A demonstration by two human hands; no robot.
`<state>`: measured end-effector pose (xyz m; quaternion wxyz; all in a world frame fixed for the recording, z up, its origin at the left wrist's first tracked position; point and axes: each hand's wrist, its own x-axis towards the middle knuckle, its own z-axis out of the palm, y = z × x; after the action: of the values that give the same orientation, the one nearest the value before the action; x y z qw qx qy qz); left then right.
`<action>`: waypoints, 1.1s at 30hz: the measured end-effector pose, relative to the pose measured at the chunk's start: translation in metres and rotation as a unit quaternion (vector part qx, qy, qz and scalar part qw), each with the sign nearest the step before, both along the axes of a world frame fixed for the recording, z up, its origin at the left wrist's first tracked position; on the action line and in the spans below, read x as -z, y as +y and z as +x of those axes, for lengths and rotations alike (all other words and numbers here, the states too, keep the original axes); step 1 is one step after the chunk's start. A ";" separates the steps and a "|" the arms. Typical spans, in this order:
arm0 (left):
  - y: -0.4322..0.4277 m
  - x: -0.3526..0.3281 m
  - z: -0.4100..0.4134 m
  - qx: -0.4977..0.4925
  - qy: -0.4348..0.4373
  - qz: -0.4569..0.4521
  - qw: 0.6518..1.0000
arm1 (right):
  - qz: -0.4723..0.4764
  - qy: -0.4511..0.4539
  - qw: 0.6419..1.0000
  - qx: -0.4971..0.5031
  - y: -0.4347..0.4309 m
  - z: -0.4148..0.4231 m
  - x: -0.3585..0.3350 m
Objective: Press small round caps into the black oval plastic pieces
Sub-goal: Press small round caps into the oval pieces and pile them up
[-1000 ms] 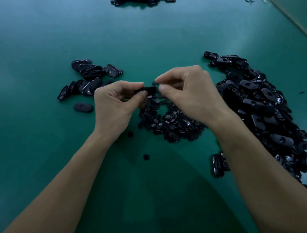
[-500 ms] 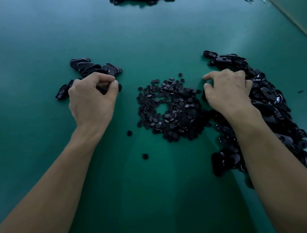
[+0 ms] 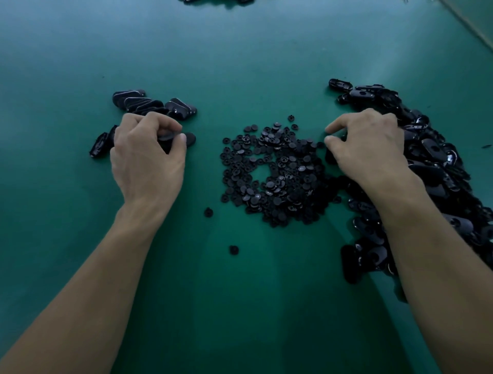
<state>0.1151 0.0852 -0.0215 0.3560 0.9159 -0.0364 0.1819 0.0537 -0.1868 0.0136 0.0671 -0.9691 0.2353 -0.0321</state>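
My left hand (image 3: pixel 148 157) sits at the small group of black oval pieces (image 3: pixel 138 102) on the left, its fingers and thumb curled round one black oval piece (image 3: pixel 173 138) low over the table. A heap of small round caps (image 3: pixel 272 170) lies in the middle. My right hand (image 3: pixel 368 144) rests on the inner edge of the large pile of oval pieces (image 3: pixel 437 165) on the right. Its forefinger and thumb tips are slightly apart with nothing visible between them. Its other fingers curl down into the pile and are hidden.
The table is a green mat (image 3: pixel 240 66). Two stray caps (image 3: pixel 208 212) (image 3: pixel 234 250) lie near the heap's front left. More dark parts (image 3: pixel 213 1) show at the far edge. The table's right edge (image 3: pixel 469 29) runs diagonally at the top right.
A second ago both hands met over the caps, working on one oval piece. The left hand then carried it to the left group, and the right hand moved out to the right pile.
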 end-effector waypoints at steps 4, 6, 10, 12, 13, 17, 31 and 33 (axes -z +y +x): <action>-0.004 -0.002 -0.003 0.025 -0.026 -0.025 0.999 | 0.045 -0.037 0.998 -0.007 0.003 0.000 -0.001; -0.006 -0.001 -0.004 0.045 -0.044 -0.032 0.998 | 0.061 -0.059 0.996 -0.007 0.003 -0.001 -0.002; -0.012 0.001 -0.009 0.084 -0.079 -0.031 0.993 | 0.076 -0.089 0.993 -0.022 0.003 -0.002 -0.005; -0.015 0.002 -0.011 0.108 -0.083 -0.053 0.989 | 0.090 -0.106 0.990 -0.031 0.002 -0.002 -0.004; -0.017 0.002 -0.012 0.120 -0.079 -0.070 0.987 | 0.101 -0.114 0.988 -0.035 0.002 -0.002 -0.004; -0.025 -0.001 -0.020 0.193 -0.050 -0.150 0.968 | 0.153 -0.159 0.973 -0.073 0.010 0.000 -0.010; -0.034 -0.008 -0.030 0.307 0.112 -0.329 0.886 | 0.359 -0.188 0.884 -0.234 0.080 -0.001 -0.028; -0.033 -0.008 -0.029 0.295 0.123 -0.342 0.884 | 0.345 -0.162 0.894 -0.234 0.080 -0.002 -0.028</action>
<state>0.0864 0.0527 -0.0135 0.6856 0.6997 -0.1960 -0.0444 0.0518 -0.1072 0.0420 0.4399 -0.8934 -0.0160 -0.0893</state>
